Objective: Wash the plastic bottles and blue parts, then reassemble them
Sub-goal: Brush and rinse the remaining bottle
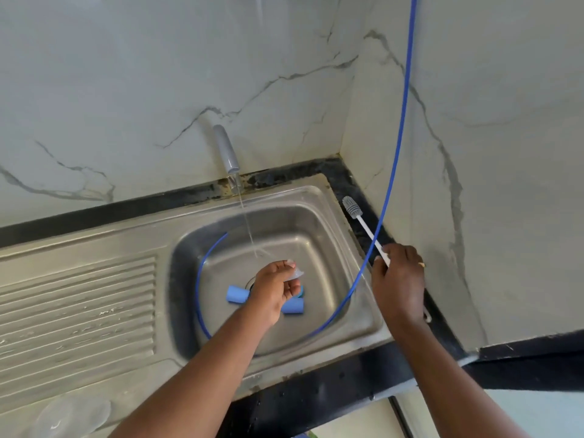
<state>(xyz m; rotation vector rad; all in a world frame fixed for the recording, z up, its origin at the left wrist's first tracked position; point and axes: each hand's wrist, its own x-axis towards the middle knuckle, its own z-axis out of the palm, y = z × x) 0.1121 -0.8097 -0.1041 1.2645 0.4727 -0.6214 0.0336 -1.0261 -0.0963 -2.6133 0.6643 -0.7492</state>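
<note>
Blue plastic cylindrical parts (235,294) lay at centre of steel sink basin (316,241) by the drain, just under L hand (273,292), whose curled fingers pinched a small clear piece (297,274). R hand (398,279) was closed round white-handled grey brush (365,228) along right rim.

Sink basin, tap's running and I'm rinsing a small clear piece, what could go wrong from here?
1. The left hand pinches the small clear piece right above the drain; a wet slip could drop it there.
2. The brush held by the right hand sits over the stained dark counter edge; its head may pick up grime.
3. The blue hose runs beside that hand and could snag.
</note>
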